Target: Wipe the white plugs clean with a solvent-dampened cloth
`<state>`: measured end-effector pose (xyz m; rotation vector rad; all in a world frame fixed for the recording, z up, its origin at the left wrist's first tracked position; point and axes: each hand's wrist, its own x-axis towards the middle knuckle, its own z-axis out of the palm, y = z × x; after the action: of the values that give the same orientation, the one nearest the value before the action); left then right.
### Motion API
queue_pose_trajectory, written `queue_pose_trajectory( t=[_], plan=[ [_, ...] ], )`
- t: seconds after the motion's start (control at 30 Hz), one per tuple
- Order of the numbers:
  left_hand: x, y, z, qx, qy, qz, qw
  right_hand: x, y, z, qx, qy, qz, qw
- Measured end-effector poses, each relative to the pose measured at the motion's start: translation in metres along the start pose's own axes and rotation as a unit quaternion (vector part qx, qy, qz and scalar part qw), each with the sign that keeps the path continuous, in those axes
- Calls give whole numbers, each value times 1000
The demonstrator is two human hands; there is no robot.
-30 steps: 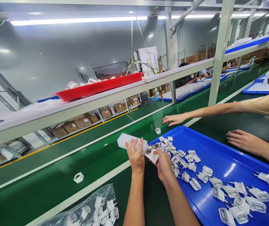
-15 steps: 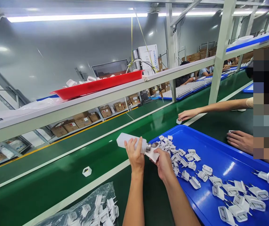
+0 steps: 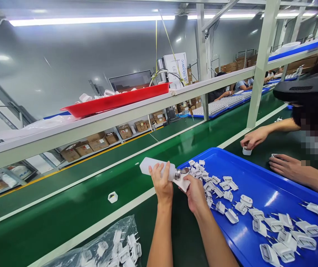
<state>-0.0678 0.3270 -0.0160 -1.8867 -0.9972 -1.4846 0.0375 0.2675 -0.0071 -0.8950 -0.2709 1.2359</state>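
loose part (image 3: 112,197) drifted right — bottle (image 3: 159,169) gripped.

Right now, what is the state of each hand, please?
Left hand: closed around the white plastic bottle.
Right hand: closed on a white plug part at the bottle's nozzle.
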Motion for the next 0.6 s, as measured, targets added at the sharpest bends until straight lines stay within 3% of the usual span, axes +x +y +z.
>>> queue_pose_trajectory(
  t=[0.37,0.6],
  plan=[
    [-3,0,3,-14,-20,-31,999,1,2,-2,-14,-4,-32,999],
    [-6,2,6,-53,-88,-94,990,10,9,-7,-34,5,-110,993]
  ],
)
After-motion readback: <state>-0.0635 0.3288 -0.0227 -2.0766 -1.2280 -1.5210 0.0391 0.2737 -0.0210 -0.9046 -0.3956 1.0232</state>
